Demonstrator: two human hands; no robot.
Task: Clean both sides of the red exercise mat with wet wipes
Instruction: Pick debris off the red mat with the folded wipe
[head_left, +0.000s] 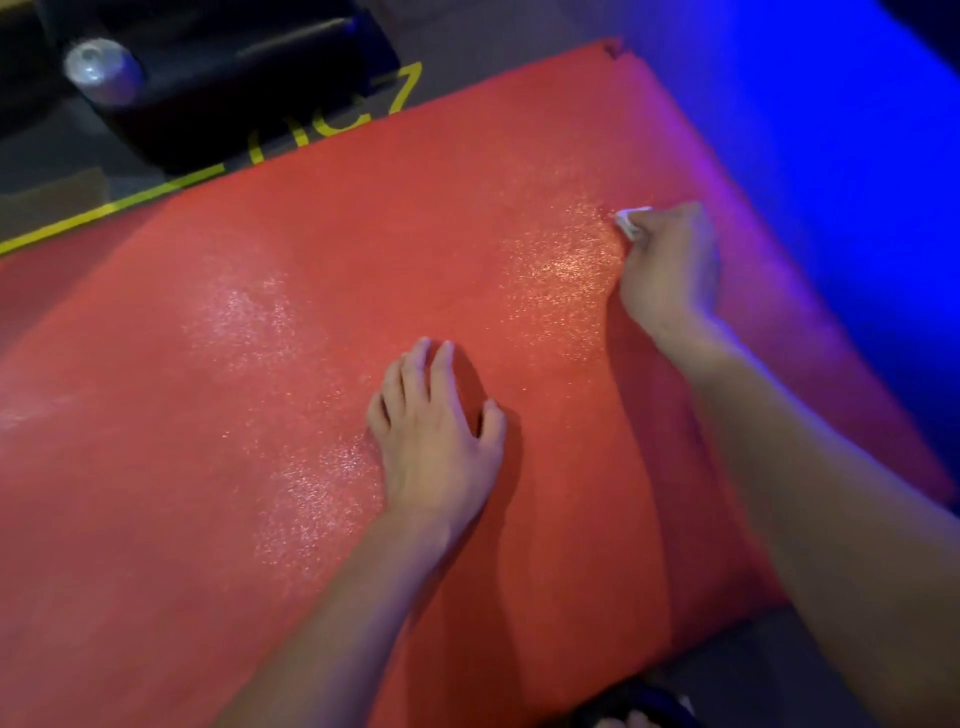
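Observation:
The red exercise mat (322, 270) lies flat on the floor and fills most of the view, with shiny wet patches across its middle. My left hand (436, 421) rests flat on the mat near the centre, fingers spread. My right hand (670, 265) grips a small white wet wipe (631, 221) and presses it onto the mat towards the right edge. Only the wipe's tip shows past my fingers.
A black padded bench (234, 78) stands beyond the mat at the upper left, with a silver can (101, 65) beside it. Yellow floor markings (130, 200) run along the mat's far edge. Blue light covers the floor at the right.

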